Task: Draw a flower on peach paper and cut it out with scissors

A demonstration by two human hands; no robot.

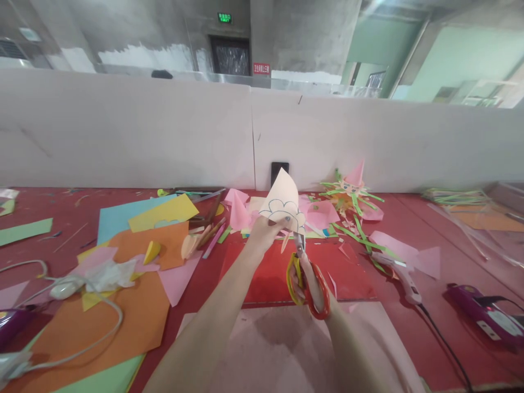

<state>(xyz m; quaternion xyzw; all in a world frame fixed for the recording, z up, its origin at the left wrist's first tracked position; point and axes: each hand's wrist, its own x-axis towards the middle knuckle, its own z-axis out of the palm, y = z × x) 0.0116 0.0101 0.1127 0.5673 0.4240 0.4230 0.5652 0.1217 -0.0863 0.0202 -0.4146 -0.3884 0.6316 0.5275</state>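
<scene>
My left hand [264,234] pinches a pale cream sheet of paper [284,191] that carries a drawn scalloped, cloud-like outline. In my right hand [313,281] are scissors [320,300] with one yellow and one red-orange handle loop. Their blades meet the lower right edge of the paper, close to the drawn line. A narrow paper strip hangs beneath the paper. Both hands are held above a red sheet [266,273], and part of the left fingers is hidden behind the paper.
Coloured paper sheets [139,305] and a white cable [118,322] lie at left. Pink paper cones [239,210] and a green-limbed paper figure [352,188] stand behind. A glue gun [403,275] and purple power strip [485,316] lie right. A white partition [164,131] borders the table.
</scene>
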